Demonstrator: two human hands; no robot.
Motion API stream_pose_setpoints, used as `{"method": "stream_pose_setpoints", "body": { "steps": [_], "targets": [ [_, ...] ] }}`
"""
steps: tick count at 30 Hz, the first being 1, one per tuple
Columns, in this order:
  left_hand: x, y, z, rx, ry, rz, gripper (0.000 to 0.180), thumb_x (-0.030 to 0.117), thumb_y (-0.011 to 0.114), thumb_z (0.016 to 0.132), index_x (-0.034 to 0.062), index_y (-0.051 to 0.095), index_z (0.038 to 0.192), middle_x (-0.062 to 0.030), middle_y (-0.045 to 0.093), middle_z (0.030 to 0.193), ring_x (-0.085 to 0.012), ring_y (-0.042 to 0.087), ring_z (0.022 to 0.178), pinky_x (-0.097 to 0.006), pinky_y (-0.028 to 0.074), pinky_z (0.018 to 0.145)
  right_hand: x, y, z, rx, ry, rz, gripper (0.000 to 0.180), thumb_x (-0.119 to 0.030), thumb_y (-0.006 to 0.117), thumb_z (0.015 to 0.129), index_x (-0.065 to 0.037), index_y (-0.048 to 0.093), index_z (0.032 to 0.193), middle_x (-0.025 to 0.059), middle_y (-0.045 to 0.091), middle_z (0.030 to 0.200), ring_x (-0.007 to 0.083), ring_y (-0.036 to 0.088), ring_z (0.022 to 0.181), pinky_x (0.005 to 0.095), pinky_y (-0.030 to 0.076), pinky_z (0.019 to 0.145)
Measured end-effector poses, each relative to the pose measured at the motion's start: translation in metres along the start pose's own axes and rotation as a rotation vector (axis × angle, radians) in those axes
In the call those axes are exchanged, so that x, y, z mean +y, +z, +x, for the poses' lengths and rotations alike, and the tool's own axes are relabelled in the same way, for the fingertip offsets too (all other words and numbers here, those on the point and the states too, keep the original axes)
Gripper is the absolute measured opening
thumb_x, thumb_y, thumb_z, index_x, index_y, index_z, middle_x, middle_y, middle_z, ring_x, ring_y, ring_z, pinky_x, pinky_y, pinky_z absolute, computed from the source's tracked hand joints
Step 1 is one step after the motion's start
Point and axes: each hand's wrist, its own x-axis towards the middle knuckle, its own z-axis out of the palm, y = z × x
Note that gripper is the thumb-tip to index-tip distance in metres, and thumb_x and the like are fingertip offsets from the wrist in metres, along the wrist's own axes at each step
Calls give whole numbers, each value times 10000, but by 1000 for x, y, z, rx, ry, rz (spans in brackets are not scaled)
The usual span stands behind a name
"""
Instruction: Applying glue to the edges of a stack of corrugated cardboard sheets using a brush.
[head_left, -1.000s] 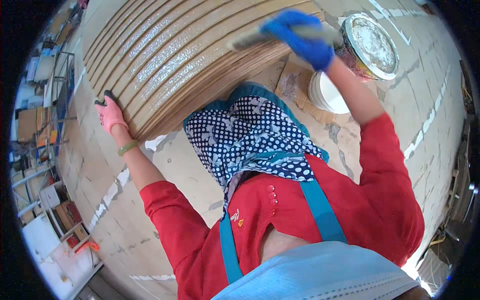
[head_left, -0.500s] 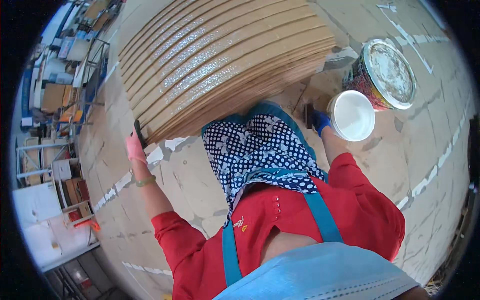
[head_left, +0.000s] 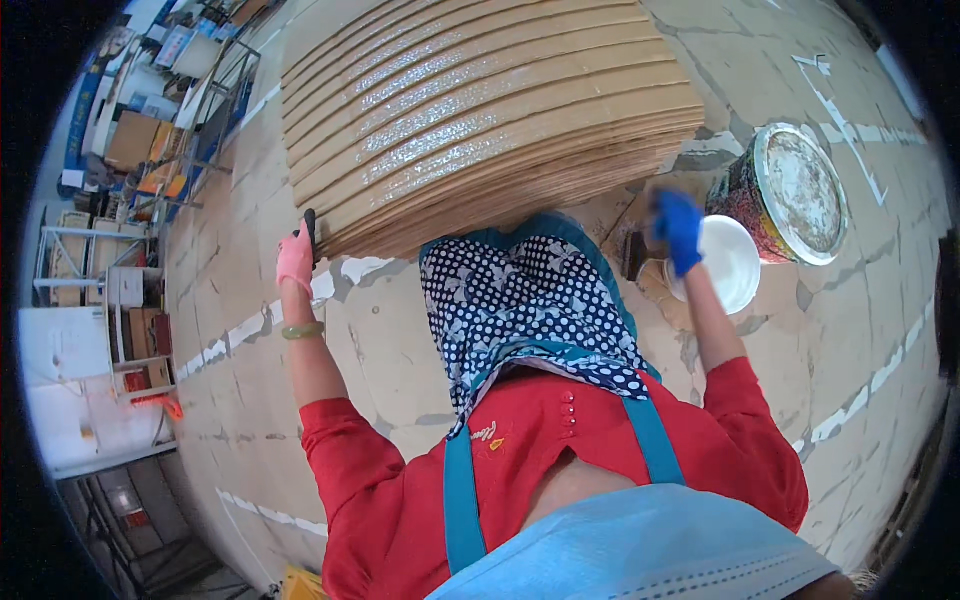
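Note:
A tall stack of brown cardboard sheets (head_left: 520,110) lies in front of me, staggered so that a strip of each shows; wet, shiny patches run across the strips. My left hand (head_left: 297,255), in a pink glove with dark fingertips, closes on the near left corner of the sheets. To the right of the stack, my right hand (head_left: 681,228) in a blue glove is smeared by motion, so its fingers cannot be read. It passes over the side of a white bucket (head_left: 735,265). A dark brown block-like thing (head_left: 634,256) sits beside that bucket, apart from the glove.
A large printed drum (head_left: 800,195) with a crusted, whitish lid stands right behind the bucket. On the far left are metal racks (head_left: 75,250) with boxes, and a cardboard box (head_left: 132,140). White tape lines (head_left: 865,410) cross the stained floor.
My right hand has risen away from the dark block and shifted toward the stack. My left hand stays at the corner. The whole view has shifted slightly.

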Motion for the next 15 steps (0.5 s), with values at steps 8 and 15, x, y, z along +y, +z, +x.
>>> {"method": "stream_pose_setpoints", "body": {
  "steps": [8,15],
  "targets": [
    [37,-9,-17,48,36,409,733,611,306,863,-40,626,971,-228,639,904,-353,616,901,-422,446,830,48,-80,196,-327,156,-546,335,-187,455,922,-88,542,1231,145,622,821,287,613,753,330,496,732],
    [19,-16,-4,223,139,654,671,545,268,900,-4,651,947,-198,657,884,-314,623,926,-419,445,845,9,-69,237,-707,-78,-725,526,-138,442,862,-182,343,1377,186,616,807,325,622,752,388,502,667]
  ]
}}
